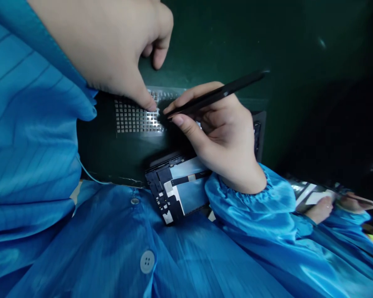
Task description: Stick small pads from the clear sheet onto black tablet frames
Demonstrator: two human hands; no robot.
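Observation:
My right hand (224, 132) grips a pair of slim black tweezers (217, 94) like a pen, tips pointing left. Beneath the tips lies a clear sheet of small square metallic stickers (132, 118) in rows. My left hand (118, 45) rests its thumb on this sheet close to the tips; its other fingers bend down apart from the thumb, with nothing held in them. Below my right wrist is an opened phone body (186, 192), tilted at the table edge, its blue inner panel and black frame showing. Part of it is hidden by my right hand and sleeve.
The dark green table mat (211, 37) spreads beyond my hands. Behind my right wrist another dark phone-like frame (259, 132) shows partly. At the far right, a co-worker's hands (321, 210) work over pale and shiny pieces. A thin blue cord (91, 176) hangs by my left sleeve.

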